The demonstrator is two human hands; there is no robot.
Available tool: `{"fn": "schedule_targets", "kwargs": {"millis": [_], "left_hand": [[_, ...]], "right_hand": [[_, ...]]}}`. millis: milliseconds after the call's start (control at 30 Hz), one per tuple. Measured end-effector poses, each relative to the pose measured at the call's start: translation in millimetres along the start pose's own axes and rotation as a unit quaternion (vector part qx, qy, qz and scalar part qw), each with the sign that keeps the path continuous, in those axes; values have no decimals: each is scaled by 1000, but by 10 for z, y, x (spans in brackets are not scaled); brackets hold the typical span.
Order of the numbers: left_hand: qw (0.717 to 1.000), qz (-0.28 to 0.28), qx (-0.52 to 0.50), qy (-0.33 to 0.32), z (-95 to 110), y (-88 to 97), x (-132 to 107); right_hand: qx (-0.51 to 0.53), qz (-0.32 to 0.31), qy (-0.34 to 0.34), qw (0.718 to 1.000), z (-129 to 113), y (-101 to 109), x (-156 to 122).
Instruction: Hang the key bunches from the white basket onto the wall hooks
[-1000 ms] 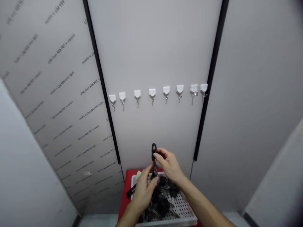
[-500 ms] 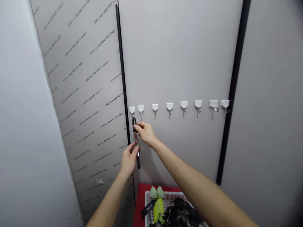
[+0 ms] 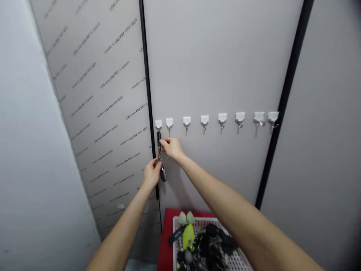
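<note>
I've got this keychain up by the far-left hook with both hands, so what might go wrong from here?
Your right hand pinches the black loop just below the far-left hook; I can't see whether it's caught, so letting go too soon might drop it. The neighboring hook is close, so your right hand could bump it. The shiny fob hangs below your left hand and might knock the wall.
</note>
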State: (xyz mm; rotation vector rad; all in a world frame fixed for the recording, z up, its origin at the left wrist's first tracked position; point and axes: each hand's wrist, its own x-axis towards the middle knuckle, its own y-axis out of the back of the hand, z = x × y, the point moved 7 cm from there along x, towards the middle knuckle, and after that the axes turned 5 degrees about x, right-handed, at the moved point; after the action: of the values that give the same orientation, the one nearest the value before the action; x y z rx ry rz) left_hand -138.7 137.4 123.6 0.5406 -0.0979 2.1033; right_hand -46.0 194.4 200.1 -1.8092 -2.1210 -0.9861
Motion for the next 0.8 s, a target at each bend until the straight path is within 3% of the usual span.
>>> {"fn": "schedule_targets", "kwargs": {"millis": [100, 200, 333, 467, 600, 700, 800], "left_hand": [[999, 31, 19, -19, -27, 94, -98], [996, 48, 68, -41, -166, 109, -351], [988, -48, 142, -41, -565, -205, -876], [950, -170, 253, -65, -959, -632, -1343], [921, -192, 326, -96, -1119, -786, -1537], [891, -207, 380, -137, -1074, -835, -1584], [842, -254, 436, -193, -986, -926, -1600]], "right_hand": [[8, -11, 27, 1000, 123, 103, -214], [-1, -67, 9, 998, 458, 165, -590], [-40, -140, -66, 987, 1144, 177, -1288], [-114, -141, -120, 976, 1709, 182, -1904], [-181, -142, -94, 969, 1835, 153, -2215], [-197, -158, -92, 963, 1825, 138, -2271], [-199, -175, -81, 961, 1801, 132, -2263]]}}
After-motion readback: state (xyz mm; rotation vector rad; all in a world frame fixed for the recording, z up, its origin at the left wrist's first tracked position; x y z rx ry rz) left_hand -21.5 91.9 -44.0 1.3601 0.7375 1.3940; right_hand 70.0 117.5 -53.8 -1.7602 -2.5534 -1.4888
